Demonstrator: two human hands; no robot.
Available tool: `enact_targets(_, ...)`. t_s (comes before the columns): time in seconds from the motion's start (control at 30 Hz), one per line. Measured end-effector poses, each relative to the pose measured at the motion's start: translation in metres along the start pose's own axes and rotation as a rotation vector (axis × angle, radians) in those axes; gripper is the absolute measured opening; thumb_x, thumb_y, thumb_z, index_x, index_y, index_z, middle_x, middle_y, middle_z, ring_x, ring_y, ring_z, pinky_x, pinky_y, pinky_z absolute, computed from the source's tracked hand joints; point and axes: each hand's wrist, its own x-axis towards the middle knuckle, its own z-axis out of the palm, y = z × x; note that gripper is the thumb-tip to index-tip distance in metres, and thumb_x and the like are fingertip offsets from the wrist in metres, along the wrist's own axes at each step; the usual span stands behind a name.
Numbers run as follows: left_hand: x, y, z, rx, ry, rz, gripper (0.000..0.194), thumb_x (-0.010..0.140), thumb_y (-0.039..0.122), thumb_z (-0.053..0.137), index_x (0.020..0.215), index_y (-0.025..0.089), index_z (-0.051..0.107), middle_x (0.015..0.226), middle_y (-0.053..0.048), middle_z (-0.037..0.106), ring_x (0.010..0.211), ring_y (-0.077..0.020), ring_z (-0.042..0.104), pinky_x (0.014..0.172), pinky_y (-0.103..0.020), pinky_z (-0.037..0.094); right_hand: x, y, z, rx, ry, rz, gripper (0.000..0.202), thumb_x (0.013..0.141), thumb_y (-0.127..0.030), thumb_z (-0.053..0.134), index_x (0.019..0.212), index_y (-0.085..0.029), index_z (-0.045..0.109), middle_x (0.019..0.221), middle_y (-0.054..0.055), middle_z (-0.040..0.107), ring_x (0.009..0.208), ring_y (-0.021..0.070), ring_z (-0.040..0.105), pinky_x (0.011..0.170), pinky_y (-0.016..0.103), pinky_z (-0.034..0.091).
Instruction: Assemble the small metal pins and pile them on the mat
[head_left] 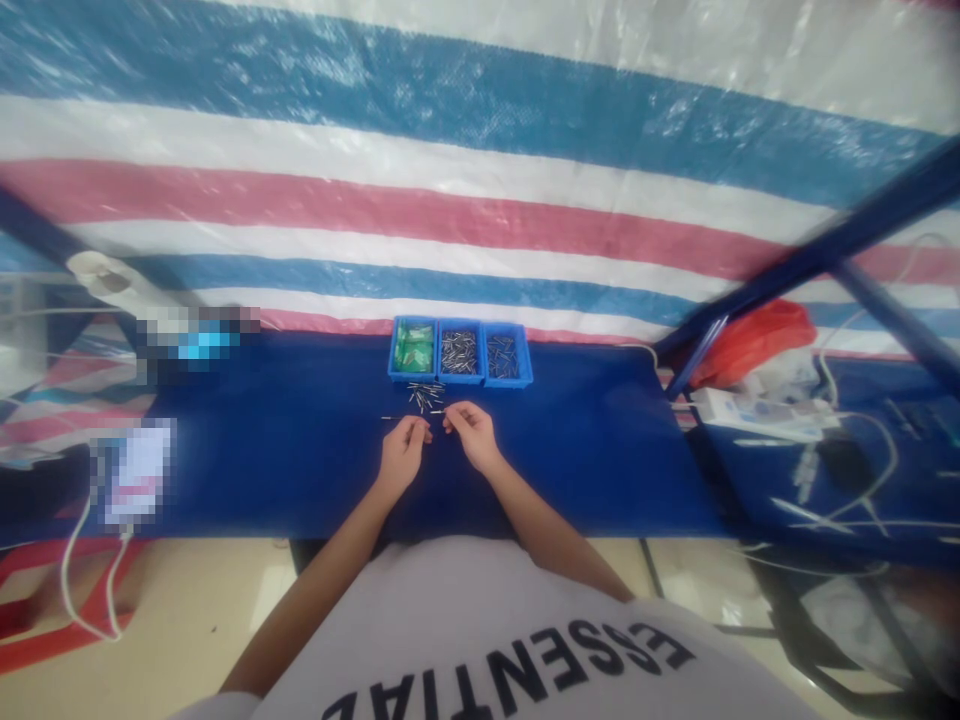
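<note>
Three blue bins stand side by side on the blue table [300,440]. The left bin [413,379] holds green and clear packets; the middle bin [460,380] and the right bin [508,383] hold many small metal pins. Just in front of the left bin lies a loose pile of thin metal pins [425,394]. My left hand [405,448] has its fingers pinched together near a thin dark pin [390,418]; what is between the fingertips is hidden. Close beside it, my right hand [470,430] pinches a small metal pin [438,411] that points left.
A striped plastic sheet [450,220] hangs behind the table. On the right are a red bag [757,340], a white power strip [765,415] and cables. At left, a blurred-out device [139,475] has a white cable.
</note>
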Motion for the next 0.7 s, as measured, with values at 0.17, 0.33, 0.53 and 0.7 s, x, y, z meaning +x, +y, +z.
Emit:
enact_targets(0.17, -0.0004, 0.0014, 0.0006, 0.04, -0.02, 0.016, 0.031, 0.098, 0.046, 0.05, 0.092, 0.02, 0.066, 0.078, -0.002, 0.071, 0.074, -0.0165, 0.07, 0.075, -0.03, 0.054, 0.003, 0.0048, -0.0016, 0.065, 0.036, 0.011, 0.034, 0.08, -0.054, 0.073, 0.09, -0.021, 0.068, 0.075, 0.002, 0.07, 0.065, 0.0167, 0.065, 0.069, 0.034, 0.058)
enact_targets(0.33, -0.0001, 0.0018, 0.0012, 0.05, -0.026, 0.039, 0.03, 0.099, 0.045, 0.05, 0.092, 0.02, 0.066, 0.078, -0.002, 0.071, 0.073, -0.0162, 0.069, 0.076, -0.029, 0.054, 0.0043, 0.0017, -0.0035, 0.174, 0.01, -0.049, 0.045, 0.082, -0.048, 0.074, 0.121, -0.026, 0.066, 0.123, 0.01, 0.072, 0.105, 0.0243, 0.071, 0.083, 0.038, 0.061)
enact_targets(0.53, -0.0005, 0.0016, 0.0007, 0.061, -0.031, 0.04, 0.029, 0.098, 0.044, 0.05, 0.092, 0.02, 0.066, 0.078, -0.002, 0.071, 0.074, -0.0163, 0.069, 0.076, -0.029, 0.052, 0.0012, -0.002, -0.0014, 0.169, -0.045, -0.067, 0.051, 0.082, -0.048, 0.075, 0.127, -0.026, 0.064, 0.143, 0.012, 0.062, 0.115, 0.0256, 0.069, 0.087, 0.041, 0.062)
enact_targets(0.7, -0.0004, 0.0022, 0.0002, 0.082, -0.04, 0.045, 0.029, 0.099, 0.043, 0.05, 0.092, 0.02, 0.066, 0.079, -0.002, 0.071, 0.076, -0.0169, 0.069, 0.077, -0.03, 0.052, -0.0023, -0.0024, 0.0034, 0.046, -0.004, -0.094, 0.033, 0.083, -0.049, 0.072, 0.101, -0.022, 0.071, 0.13, 0.012, 0.069, 0.098, 0.0226, 0.072, 0.079, 0.037, 0.063)
